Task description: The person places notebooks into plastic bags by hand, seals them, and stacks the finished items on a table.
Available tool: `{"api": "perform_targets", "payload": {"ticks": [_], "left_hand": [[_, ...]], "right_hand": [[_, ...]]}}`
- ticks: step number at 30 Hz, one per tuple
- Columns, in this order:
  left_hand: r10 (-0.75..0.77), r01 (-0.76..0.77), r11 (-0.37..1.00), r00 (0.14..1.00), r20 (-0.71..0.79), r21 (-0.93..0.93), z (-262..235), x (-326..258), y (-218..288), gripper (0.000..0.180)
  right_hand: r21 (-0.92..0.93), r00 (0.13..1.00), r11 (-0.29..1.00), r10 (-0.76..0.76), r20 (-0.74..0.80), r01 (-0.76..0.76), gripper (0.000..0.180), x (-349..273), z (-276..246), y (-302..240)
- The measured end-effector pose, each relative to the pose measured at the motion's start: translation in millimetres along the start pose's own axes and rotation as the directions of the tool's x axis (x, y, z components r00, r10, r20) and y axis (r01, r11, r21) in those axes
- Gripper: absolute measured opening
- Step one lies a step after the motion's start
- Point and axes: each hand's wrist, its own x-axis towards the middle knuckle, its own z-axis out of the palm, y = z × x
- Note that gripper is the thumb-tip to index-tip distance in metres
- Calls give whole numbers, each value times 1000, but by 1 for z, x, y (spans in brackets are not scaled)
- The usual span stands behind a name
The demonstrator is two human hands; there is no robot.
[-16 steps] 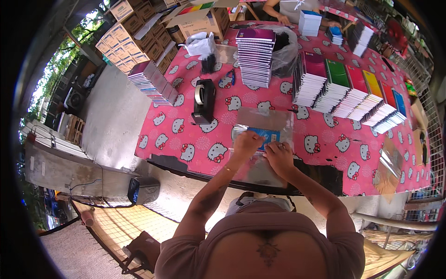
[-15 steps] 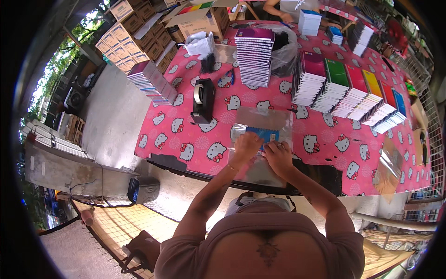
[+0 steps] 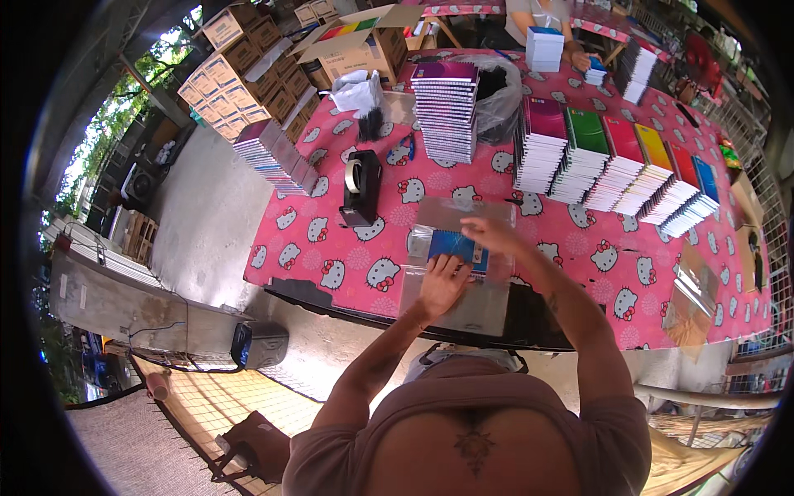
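- Blue notebook [image 3: 457,246] lies inside clear bag [image 3: 459,264] at table [image 3: 331,248] near edge, just right of tape dispenser [image 3: 361,188].
- L hand [image 3: 442,283] pressed flat on bag, fingertips on notebook's near edge; R hand [image 3: 488,234] at notebook's far right corner, fingers curled; can't tell if it pinches film.
- Notebook prob. light, stiffish, spiral-bound; best held by edges.
- Bag thin, floppy, slick, likely creases; take by open mouth.
- Behind dispenser: tall purple-topped stack [image 3: 447,112].
- Right of dispenser: row of stacks [image 3: 612,169], purple, green, red, yellow, blue covers.
- Left-behind dispenser: leaning stack [image 3: 273,157], brown cartons [image 3: 248,66] beyond.
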Motion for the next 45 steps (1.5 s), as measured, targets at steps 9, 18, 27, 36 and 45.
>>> {"api": "perform_targets", "payload": {"ticks": [9, 18, 27, 36, 45], "left_hand": [[-618, 520, 553, 780, 98, -650, -18, 1, -39, 28], [-800, 742, 600, 561, -213, -299, -73, -21, -248, 30], [-844, 438, -159, 405, 352, -885, -57, -51, -253, 6], [-465, 434, 648, 876, 126, -626, -96, -2, -191, 18], [38, 70, 657, 991, 126, -751, -90, 66, -114, 27]], "right_hand": [[375, 935, 856, 333, 124, -355, 76, -21, -50, -25], [-586, 825, 701, -557, -96, 406, 27, -78, -22, -119], [-641, 835, 722, -502, -226, 260, 29, -72, 10, -128], [-734, 835, 665, -475, -276, 135, 38, -60, 37, -124], [-758, 888, 644, -404, -219, 106, 42, -55, 47, -140]]}}
